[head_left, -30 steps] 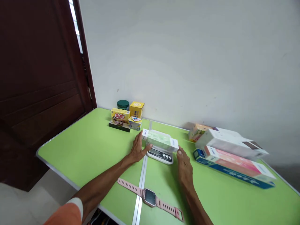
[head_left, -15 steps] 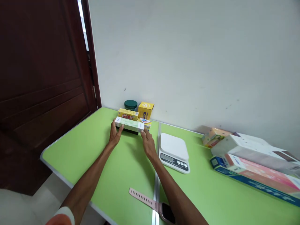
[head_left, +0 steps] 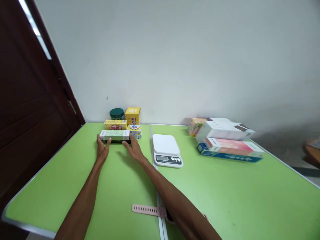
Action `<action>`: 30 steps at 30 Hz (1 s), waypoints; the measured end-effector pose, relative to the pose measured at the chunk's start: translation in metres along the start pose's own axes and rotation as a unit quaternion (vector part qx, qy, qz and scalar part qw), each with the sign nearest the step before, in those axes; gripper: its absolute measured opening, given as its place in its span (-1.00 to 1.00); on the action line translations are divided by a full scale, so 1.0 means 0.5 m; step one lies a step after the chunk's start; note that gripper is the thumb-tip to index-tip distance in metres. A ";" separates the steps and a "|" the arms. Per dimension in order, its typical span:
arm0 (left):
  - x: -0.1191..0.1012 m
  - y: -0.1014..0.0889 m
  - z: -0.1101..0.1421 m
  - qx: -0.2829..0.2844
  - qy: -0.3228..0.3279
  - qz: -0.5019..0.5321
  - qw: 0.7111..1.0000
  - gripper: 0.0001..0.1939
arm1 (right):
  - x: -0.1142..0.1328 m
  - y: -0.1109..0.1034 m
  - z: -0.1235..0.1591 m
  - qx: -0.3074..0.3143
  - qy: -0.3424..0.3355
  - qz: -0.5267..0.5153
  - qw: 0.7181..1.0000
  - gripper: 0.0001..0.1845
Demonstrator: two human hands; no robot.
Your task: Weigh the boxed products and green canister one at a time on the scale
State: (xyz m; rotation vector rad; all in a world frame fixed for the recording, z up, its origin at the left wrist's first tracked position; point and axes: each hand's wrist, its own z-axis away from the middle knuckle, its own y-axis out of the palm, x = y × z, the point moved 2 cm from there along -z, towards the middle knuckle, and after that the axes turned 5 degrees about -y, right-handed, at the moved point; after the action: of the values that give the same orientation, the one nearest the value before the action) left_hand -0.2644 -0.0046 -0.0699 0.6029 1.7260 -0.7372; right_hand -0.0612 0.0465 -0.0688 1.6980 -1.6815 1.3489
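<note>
Green tabletop (head_left: 240, 186) underlies a pale-green box (head_left: 115, 134) in two-handed grip (head_left: 135, 149).

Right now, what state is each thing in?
Green-and-white box: lying lengthwise, roughly level
Left grip: at that box's left end; hold unclear
Right grip: at its right end; hold unclear
Black box: flat, partly hidden
Jar: lid on
Yellow cube box: top shut
Scale: flat; display unreadable
Pink box: lying on blue box
White box: lying down
Watch: strap laid out, partly hidden by right forearm
</note>
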 end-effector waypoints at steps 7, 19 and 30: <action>-0.053 -0.014 0.041 -0.092 0.130 -0.103 0.982 0.29 | 0.030 -0.178 0.111 -0.073 -0.076 0.060 0.993 -0.26; -0.252 0.432 0.413 0.261 0.225 -0.007 0.939 -0.10 | -0.186 -0.834 0.348 -0.548 0.114 0.259 0.787 0.05; -0.287 0.753 0.502 0.419 0.108 -0.077 0.898 0.03 | -0.220 -0.875 0.319 -0.459 0.115 0.186 0.861 -0.14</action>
State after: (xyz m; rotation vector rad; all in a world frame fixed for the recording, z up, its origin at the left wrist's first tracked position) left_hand 0.2052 0.0609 -0.0458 1.1701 1.6146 -1.6048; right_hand 0.4170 0.0628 -0.0839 0.6600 -2.0699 0.6138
